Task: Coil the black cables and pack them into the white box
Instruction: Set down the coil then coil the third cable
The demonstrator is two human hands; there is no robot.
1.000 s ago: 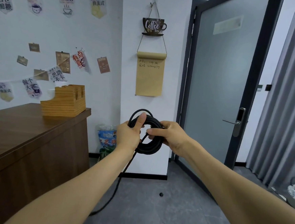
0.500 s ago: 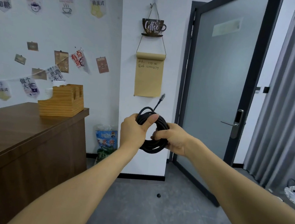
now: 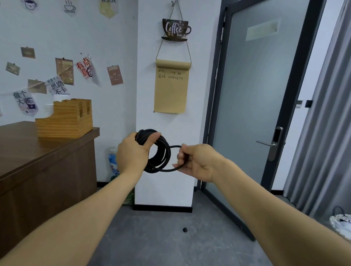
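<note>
- Two bare forearms are stretched forward at chest height before a white wall pillar.
- At the right a grey door (image 3: 254,101) with a lever handle is seen; at the left a brown wooden table (image 3: 28,154) carries a wooden organizer (image 3: 66,120).
- On the pillar a kraft paper roll (image 3: 171,88) is hung, handwritten "WiFi" with a number string; above it a cup-shaped sign (image 3: 175,30) reads "Coffee Time".
- "OK?" is printed on a wall pennant (image 3: 108,1).
- The black cable coil (image 3: 161,154) is held in mid-air, gripped at its top by the left hand (image 3: 134,152), thumb laid over the strands.
- One outer loop is pinched by the curled right hand (image 3: 197,160) and drawn sideways.
</note>
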